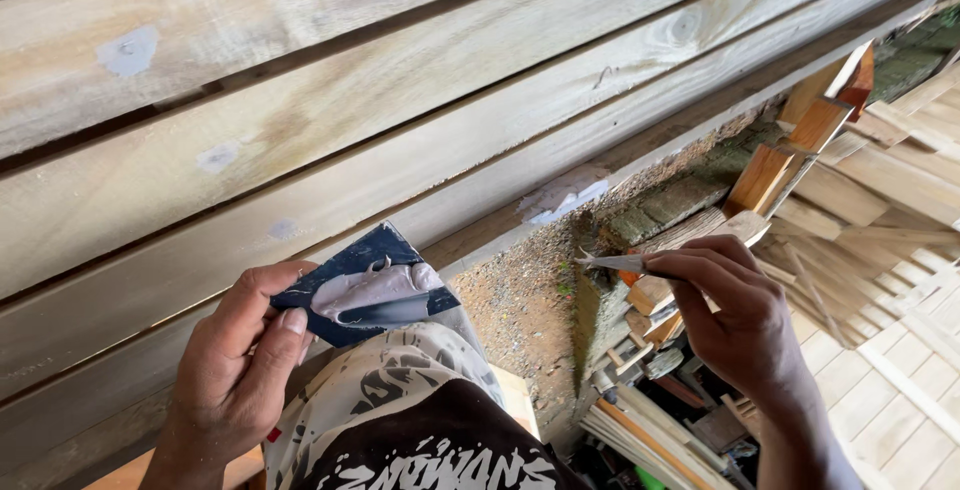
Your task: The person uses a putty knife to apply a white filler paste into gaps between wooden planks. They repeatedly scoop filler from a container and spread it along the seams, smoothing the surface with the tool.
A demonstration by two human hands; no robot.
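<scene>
stacked planks (400,110), one putty card (366,288), one blade (612,262)

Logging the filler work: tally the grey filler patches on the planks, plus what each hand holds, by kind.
Grey filler patches on the pale wooden planks: 4
Dark blue square card smeared with grey filler, in left hand: 1
Thin metal putty blade, in right hand: 1
Total: 6

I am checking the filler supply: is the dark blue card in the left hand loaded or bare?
Loaded: a grey-white lump of filler lies on the dark blue card.
</scene>
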